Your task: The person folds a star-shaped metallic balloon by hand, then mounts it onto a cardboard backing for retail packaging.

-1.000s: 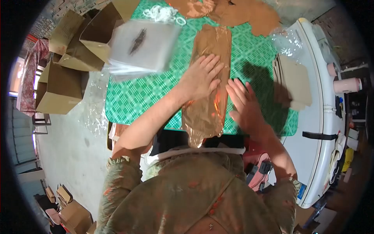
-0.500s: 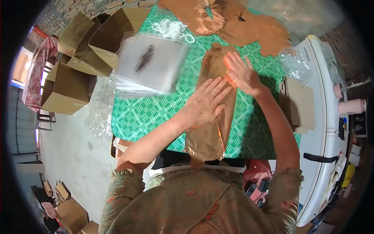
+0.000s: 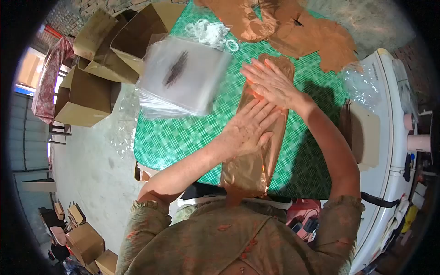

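Observation:
A long folded strip of shiny copper-coloured sheet (image 3: 245, 172) lies lengthwise on the green checked tablecloth (image 3: 178, 142), its near end at the table's front edge. My left hand (image 3: 250, 128) rests flat on the middle of the strip, fingers stretched out. Just beyond it my right hand (image 3: 272, 85) lies across the far part, also flat, with its fingertips reaching over the strip's left edge. Neither hand grips anything. To the left is a stack of clear plastic bags (image 3: 201, 82) with a dark mark in the middle.
White rings (image 3: 206, 32) lie heaped beyond the bags. More copper-brown sheets (image 3: 316, 36) spread over the table's far side. Open cardboard boxes (image 3: 87, 96) stand at left. Flat brown card pieces (image 3: 366, 137) and crumpled clear plastic (image 3: 364, 82) sit at right, by a white appliance (image 3: 389, 160).
My right hand has swept left across the far end of the strip, from its right edge to its left edge. My left hand stays flat on the strip. The whole view has shifted slightly.

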A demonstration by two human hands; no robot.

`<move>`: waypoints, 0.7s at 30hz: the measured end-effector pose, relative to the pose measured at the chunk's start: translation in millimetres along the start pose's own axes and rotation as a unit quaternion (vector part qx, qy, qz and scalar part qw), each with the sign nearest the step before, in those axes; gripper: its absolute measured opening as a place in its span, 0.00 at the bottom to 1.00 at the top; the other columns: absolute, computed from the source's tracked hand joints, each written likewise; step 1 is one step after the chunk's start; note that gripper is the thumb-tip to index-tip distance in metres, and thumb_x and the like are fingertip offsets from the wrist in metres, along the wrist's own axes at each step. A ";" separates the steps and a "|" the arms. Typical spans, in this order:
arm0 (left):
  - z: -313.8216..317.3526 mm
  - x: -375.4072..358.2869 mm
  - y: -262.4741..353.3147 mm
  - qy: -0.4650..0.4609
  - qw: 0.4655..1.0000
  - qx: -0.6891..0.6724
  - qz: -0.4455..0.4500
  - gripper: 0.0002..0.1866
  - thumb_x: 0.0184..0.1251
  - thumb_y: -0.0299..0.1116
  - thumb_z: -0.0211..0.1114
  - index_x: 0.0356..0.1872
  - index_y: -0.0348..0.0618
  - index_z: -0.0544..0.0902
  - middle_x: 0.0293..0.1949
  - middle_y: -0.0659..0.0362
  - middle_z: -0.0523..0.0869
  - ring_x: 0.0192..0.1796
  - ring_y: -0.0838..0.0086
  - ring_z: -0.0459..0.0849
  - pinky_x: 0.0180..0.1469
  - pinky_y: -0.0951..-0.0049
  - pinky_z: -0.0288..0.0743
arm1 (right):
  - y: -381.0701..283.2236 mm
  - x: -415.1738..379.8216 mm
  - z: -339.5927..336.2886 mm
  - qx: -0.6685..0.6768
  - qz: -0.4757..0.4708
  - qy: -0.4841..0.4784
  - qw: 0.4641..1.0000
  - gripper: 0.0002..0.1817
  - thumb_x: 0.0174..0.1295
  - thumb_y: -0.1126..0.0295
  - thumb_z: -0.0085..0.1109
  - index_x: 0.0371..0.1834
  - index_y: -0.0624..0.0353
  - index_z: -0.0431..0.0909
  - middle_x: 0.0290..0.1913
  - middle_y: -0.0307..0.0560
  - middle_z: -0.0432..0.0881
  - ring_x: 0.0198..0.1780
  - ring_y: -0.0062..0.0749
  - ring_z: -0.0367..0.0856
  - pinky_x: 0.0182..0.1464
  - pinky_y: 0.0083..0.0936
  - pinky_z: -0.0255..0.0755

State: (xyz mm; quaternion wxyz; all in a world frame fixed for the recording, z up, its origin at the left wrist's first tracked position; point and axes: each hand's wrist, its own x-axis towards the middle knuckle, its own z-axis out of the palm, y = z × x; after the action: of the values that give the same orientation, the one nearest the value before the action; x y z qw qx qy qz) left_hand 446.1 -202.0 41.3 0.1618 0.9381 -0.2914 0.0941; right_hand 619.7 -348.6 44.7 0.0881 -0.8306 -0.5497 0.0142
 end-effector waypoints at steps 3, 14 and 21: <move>-1.1 -0.6 0.3 0.010 1.000 0.011 0.007 0.34 0.82 0.49 0.53 0.82 0.41 0.67 0.82 0.45 0.65 0.86 0.53 0.58 0.88 0.52 0.44 | 16.5 13.4 -5.8 -0.106 0.046 0.025 0.993 0.34 0.84 0.48 0.33 0.90 0.45 0.52 0.90 0.39 0.51 0.91 0.36 0.40 0.90 0.45 0.30; 4.6 -1.7 -2.9 0.027 0.999 0.025 0.024 0.34 0.83 0.48 0.52 0.82 0.40 0.66 0.83 0.46 0.65 0.86 0.54 0.58 0.87 0.52 0.46 | -103.1 -134.6 -39.2 0.034 0.149 0.157 0.976 0.34 0.71 0.67 0.62 0.80 0.61 0.66 0.76 0.56 0.73 0.75 0.60 0.71 0.78 0.50 0.64; 10.5 -2.1 -7.1 0.063 0.997 0.022 0.040 0.33 0.82 0.47 0.54 0.81 0.40 0.67 0.82 0.44 0.66 0.85 0.52 0.61 0.86 0.52 0.50 | -214.3 -220.3 -9.4 0.073 0.114 0.163 0.977 0.27 0.61 0.76 0.67 0.66 0.62 0.76 0.62 0.55 0.79 0.64 0.52 0.78 0.68 0.49 0.73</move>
State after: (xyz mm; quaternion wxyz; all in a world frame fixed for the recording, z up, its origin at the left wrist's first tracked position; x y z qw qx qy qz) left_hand 449.3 -199.1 29.2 0.1547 0.9214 -0.3155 0.1656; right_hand 338.6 -470.1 72.5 0.2349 -0.8701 -0.4273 -0.0716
